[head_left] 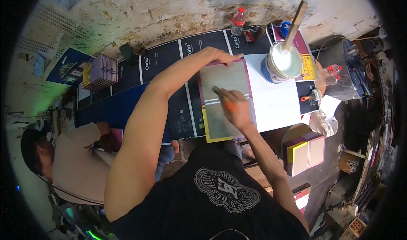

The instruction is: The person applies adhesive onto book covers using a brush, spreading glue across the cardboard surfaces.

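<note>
In front of me lies an open cover panel [207,122], greyish and glossy inside, with maroon and yellow borders and pale lines across its middle. My left hand [222,57] rests at its far edge, fingers stretched out flat and holding nothing. Over the middle of the panel, my right hand [238,112] is closed around an orange-handled tool [230,107]; motion blur and the fingers hide its working end. A white sheet [275,108] lies against the panel's right side. On that sheet stands a bucket [271,72] of whitish liquid with a wooden stick [295,25] leaning in it.
A water bottle [238,22] stands by the wall. Near the table's right edge lies a brush [311,95]. Finished-looking covers [305,153] are stacked lower right, and a stack of books [99,72] sits far left. A co-worker [78,155] sits at the left.
</note>
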Demonstrator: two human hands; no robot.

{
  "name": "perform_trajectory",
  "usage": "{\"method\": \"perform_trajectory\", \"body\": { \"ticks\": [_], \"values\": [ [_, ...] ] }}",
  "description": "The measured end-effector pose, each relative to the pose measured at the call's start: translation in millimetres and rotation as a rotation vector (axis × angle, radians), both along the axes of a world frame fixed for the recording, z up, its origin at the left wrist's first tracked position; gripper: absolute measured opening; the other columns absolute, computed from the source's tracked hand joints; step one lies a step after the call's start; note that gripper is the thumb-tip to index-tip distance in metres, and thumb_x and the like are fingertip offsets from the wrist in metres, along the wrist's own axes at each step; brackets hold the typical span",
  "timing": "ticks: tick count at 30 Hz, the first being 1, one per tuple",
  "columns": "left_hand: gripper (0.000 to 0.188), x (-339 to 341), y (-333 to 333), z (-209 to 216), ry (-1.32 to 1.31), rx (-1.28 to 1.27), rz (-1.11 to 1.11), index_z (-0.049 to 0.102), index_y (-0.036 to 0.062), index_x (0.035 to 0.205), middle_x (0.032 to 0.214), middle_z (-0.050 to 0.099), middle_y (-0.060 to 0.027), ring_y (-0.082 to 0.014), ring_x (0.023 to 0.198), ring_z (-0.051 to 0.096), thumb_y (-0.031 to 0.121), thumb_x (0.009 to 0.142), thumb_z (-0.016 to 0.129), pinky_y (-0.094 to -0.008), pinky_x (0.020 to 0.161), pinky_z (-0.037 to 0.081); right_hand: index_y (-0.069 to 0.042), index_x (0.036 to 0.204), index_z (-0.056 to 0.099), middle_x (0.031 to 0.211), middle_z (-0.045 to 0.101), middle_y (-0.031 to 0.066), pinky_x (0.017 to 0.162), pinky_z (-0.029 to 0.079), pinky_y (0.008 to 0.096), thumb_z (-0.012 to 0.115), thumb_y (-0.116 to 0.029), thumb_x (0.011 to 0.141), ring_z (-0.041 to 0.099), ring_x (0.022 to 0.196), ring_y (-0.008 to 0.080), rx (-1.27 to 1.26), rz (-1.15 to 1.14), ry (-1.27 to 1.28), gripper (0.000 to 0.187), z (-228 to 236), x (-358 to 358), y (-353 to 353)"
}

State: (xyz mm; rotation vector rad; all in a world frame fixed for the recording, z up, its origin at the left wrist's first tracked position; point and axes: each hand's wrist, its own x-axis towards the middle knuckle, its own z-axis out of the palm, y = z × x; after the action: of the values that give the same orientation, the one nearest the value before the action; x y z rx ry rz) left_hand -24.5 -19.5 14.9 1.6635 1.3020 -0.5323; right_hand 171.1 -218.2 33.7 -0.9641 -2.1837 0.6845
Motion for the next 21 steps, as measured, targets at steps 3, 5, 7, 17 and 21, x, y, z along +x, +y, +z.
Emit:
{"method": "perform_trajectory", "body": {
  "ticks": [3, 5, 7, 17, 21],
  "values": [
    [0.109, 11, 2, 4, -0.084, -0.099, 0.063, 0.046, 0.0118, 0.149, 0.155, 0.041, -0.0138, -0.0337, 0.15, 0.024, 0.088, 0.084, 0.002, -0.0501, 0.123, 0.014, -0.008, 0.121, 0.065, 0.102, 0.066, 0.0176, 0.086, 0.05, 0.0444, 0.064, -0.007, 0.077, 0.063, 0.094, 0.0358, 0.01, -0.065, -0.2, 0.044, -41, -68, 6],
    [0.109, -2, 13, -4, -0.007, -0.152, 0.005, 0.031, 0.0162, 0.157, 0.156, 0.04, -0.0153, -0.033, 0.151, 0.021, 0.09, 0.082, 0.002, -0.0532, 0.122, 0.013, -0.013, 0.13, 0.062, 0.105, 0.066, 0.0165, 0.088, 0.049, 0.0428, 0.062, -0.006, 0.077, 0.062, 0.095, 0.0336, 0.088, -0.034, -0.29, 0.054, -62, -113, -15],
    [0.106, -13, 20, -19, -0.09, -0.218, 0.032, 0.017, 0.0215, 0.159, 0.157, 0.038, -0.0153, -0.0359, 0.151, 0.019, 0.091, 0.08, 0.002, -0.0552, 0.122, 0.013, -0.015, 0.13, 0.062, 0.106, 0.066, 0.0148, 0.088, 0.049, 0.0424, 0.06, -0.005, 0.078, 0.062, 0.095, 0.0331, -0.068, 0.17, -0.329, 0.053, -41, -122, -33],
    [0.116, 5, 34, -15, 0.071, -0.312, -0.11, 0.007, 0.0228, 0.161, 0.16, 0.033, -0.0139, -0.0456, 0.147, 0.023, 0.098, 0.073, 0.006, -0.0564, 0.12, 0.016, -0.015, 0.118, 0.067, 0.098, 0.066, 0.0093, 0.084, 0.047, 0.0438, 0.06, -0.008, 0.08, 0.062, 0.093, 0.0323, 0.069, 0.15, -0.346, 0.039, -61, -146, -9],
    [0.115, -4, 30, -12, 0.014, -0.312, -0.038, 0.006, 0.0227, 0.161, 0.16, 0.034, -0.0141, -0.0435, 0.149, 0.022, 0.097, 0.074, 0.008, -0.0561, 0.12, 0.016, -0.02, 0.12, 0.069, 0.101, 0.066, 0.007, 0.085, 0.044, 0.0427, 0.055, -0.009, 0.084, 0.061, 0.097, 0.029, 0.111, 0.206, -0.205, 0.04, -28, -110, -23]
  ]
}}
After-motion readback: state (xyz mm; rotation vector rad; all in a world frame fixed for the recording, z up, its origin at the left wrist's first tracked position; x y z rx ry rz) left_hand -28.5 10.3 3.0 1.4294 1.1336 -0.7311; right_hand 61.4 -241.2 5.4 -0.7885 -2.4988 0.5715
